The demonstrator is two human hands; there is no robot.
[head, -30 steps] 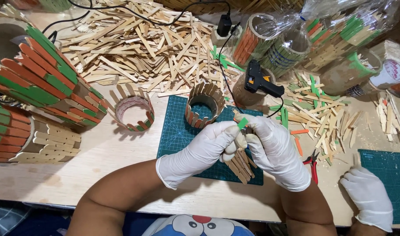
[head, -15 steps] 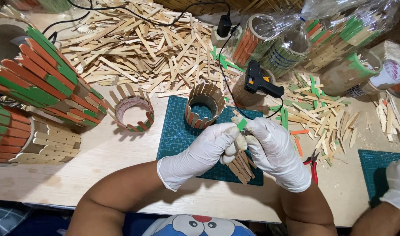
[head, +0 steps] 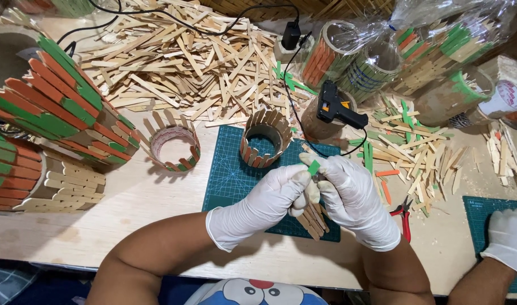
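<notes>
Sticks (head: pixel 314 217), a small bundle of flat wooden ones, sit at the centre of the frame, pinched between both gloved hands above the green cutting mat (head: pixel 231 175); one green-tipped stick (head: pixel 313 167) pokes up from the top of the grip. The left hand (head: pixel 269 200) is closed around the bundle from the left, the right hand (head: pixel 351 195) closed on it from the right, fingertips of both touching. Against the pictures from a second and half a second ago, the hands and bundle have hardly shifted, while the co-worker's gloved hand (head: pixel 510 234) at the lower right, which had slid almost out of view, now rests on a second green mat (head: pixel 476 206) at the frame's right edge. Just above the bundle a cardboard ring clad in upright sticks (head: pixel 265 137) stands on the mat, hollow and empty inside; left of it, on the table (head: pixel 139 197), a second ring (head: pixel 173 147) with fewer sticks is likewise empty. A black glue gun (head: pixel 337 107) rests on a brown cylinder (head: pixel 318 121) to the upper right. Red pliers (head: pixel 404 217) lie beside the right wrist. Loose sticks (head: pixel 179 68) heap across the upper middle. Finished stick-covered pots in orange and green (head: pixel 43 113) crowd the left edge, and plastic-wrapped ones (head: pixel 377 56) lie at the upper right.
</notes>
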